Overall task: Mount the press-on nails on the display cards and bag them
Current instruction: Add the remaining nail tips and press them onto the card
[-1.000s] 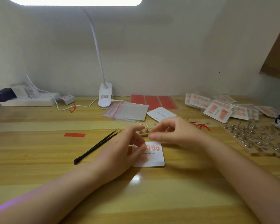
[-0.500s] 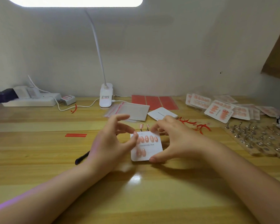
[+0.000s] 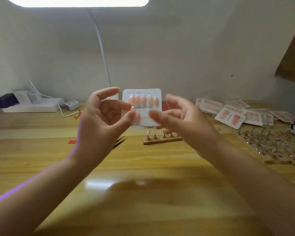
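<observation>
holding the display card upright above the wooden nail stand, the left hand pinches its lower left edge between thumb and fingertips, while the right hand is blurred at the card's right edge, so i cannot tell whether it grips. the card carries a full top row of pink nails and, it seems, one or two below, so it looks partly mounted. just under the card, the stand has at least one nail on its pegs. well right of the stand lies a pile of finished bagged cards; this card is not bagged yet.
</observation>
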Action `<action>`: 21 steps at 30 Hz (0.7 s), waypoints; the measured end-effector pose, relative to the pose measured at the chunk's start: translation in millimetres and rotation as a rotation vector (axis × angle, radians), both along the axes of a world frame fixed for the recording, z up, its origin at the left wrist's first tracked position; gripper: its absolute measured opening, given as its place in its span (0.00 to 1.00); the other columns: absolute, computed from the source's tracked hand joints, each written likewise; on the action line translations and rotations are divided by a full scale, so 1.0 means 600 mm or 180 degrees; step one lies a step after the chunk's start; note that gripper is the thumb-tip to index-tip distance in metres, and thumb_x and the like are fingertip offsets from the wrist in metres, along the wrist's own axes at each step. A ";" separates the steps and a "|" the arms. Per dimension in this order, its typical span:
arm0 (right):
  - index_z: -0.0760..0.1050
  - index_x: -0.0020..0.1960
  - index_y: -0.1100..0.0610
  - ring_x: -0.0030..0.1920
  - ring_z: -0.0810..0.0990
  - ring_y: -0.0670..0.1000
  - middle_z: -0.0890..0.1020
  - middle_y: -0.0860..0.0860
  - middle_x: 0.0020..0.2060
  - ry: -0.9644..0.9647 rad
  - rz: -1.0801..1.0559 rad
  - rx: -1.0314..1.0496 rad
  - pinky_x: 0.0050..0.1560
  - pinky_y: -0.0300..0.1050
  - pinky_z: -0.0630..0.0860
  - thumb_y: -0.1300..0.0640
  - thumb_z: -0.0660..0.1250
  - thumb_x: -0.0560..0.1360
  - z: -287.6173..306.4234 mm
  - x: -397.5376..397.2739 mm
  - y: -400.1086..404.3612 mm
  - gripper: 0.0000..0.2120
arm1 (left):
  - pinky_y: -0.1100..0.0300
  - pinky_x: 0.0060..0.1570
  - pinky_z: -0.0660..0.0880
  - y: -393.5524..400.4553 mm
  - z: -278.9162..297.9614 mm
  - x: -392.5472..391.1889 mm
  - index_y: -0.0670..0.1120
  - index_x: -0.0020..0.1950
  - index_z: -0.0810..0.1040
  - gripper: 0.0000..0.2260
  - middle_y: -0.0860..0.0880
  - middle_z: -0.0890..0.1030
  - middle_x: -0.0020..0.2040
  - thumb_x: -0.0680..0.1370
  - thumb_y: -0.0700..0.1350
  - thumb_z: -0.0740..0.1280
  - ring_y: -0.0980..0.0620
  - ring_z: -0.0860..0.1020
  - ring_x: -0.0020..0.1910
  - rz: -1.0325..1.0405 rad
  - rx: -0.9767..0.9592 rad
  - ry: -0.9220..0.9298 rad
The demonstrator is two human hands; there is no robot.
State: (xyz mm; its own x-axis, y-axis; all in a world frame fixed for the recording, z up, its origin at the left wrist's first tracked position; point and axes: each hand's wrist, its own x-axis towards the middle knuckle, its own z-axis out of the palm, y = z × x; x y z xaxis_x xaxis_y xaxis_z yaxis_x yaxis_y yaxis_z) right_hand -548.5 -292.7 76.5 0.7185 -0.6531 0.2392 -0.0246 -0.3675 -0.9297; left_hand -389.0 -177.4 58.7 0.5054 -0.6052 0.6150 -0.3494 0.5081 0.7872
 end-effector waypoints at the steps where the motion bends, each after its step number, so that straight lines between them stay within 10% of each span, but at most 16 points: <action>1: 0.69 0.70 0.58 0.46 0.84 0.48 0.84 0.53 0.50 -0.0124 0.0236 0.0455 0.45 0.42 0.80 0.41 0.71 0.67 0.003 0.001 0.002 0.36 | 0.62 0.48 0.79 0.001 0.004 0.001 0.50 0.61 0.72 0.23 0.49 0.84 0.46 0.70 0.42 0.77 0.50 0.83 0.47 0.0019 -0.0015 -0.0111; 4: 0.77 0.57 0.59 0.44 0.85 0.54 0.85 0.58 0.47 -0.0558 0.0520 0.1212 0.42 0.42 0.81 0.60 0.65 0.78 0.011 0.003 0.013 0.10 | 0.62 0.51 0.78 0.002 0.009 0.001 0.49 0.61 0.71 0.23 0.47 0.84 0.46 0.70 0.40 0.75 0.51 0.83 0.49 0.0011 -0.0068 -0.0449; 12: 0.78 0.58 0.61 0.43 0.85 0.57 0.85 0.60 0.47 -0.0737 0.0279 0.1712 0.34 0.42 0.79 0.62 0.65 0.77 0.020 0.002 0.021 0.10 | 0.61 0.57 0.76 0.012 0.012 -0.004 0.51 0.57 0.75 0.14 0.57 0.83 0.50 0.74 0.47 0.73 0.57 0.81 0.52 0.1034 -0.0023 -0.1589; 21: 0.78 0.56 0.65 0.40 0.86 0.57 0.85 0.61 0.43 -0.0773 0.0294 0.1604 0.33 0.41 0.78 0.62 0.65 0.77 0.015 0.004 0.030 0.10 | 0.50 0.42 0.81 0.012 0.007 -0.004 0.43 0.56 0.79 0.09 0.50 0.84 0.49 0.78 0.46 0.70 0.52 0.84 0.49 0.1475 -0.0498 -0.2864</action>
State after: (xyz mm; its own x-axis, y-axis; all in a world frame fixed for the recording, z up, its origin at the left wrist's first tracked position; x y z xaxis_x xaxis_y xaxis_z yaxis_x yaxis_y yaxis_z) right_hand -546.3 -274.8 85.4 0.7414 -0.6664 0.0796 0.2231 0.1328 -0.9657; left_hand -391.7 -170.5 62.8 -0.0186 -0.3481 0.9373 -0.9662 0.2474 0.0727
